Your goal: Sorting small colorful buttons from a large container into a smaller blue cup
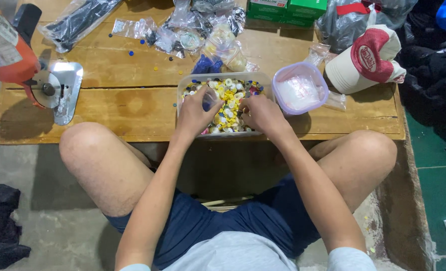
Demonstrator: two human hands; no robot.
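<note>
A clear plastic tub full of small yellow, white and dark buttons sits at the near edge of a low wooden table. My left hand is inside the tub, fingers pinched around a small clear plastic bag. My right hand rests among the buttons on the tub's right side, fingers curled down into them; what it grips is hidden.
A round lilac-rimmed container with white contents stands right of the tub. A red-and-white cap lies further right. Small plastic bags are piled behind. An orange cutting tool is at the left. Green boxes sit at the back.
</note>
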